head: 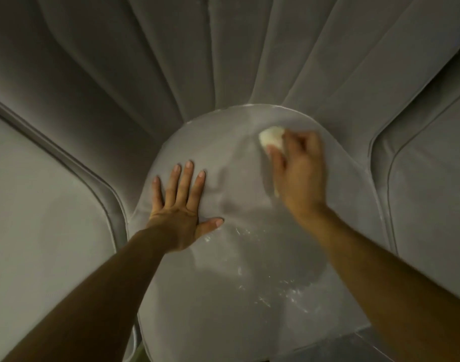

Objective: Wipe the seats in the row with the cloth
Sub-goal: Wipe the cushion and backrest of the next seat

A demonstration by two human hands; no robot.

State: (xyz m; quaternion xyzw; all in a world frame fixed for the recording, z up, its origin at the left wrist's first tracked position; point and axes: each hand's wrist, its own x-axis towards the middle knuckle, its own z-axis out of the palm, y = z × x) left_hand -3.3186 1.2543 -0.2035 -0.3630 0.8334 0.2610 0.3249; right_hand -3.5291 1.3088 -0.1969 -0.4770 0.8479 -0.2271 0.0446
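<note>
Left hand [180,207]: fingers straight and spread, pressed flat on the seat's [223,296] left side.
Right hand [299,168]: fingers curled round the cloth [271,137], far right of seat.
Unwiped specks: nearer, toward the front edge.

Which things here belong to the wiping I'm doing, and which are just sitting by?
In the job: cloth, gripped by the right hand; left hand, flat on the middle seat cushion; white specks on that cushion.
Idle for now: neighbouring seat on the left; neighbouring seat on the right; fluted backrest.
</note>
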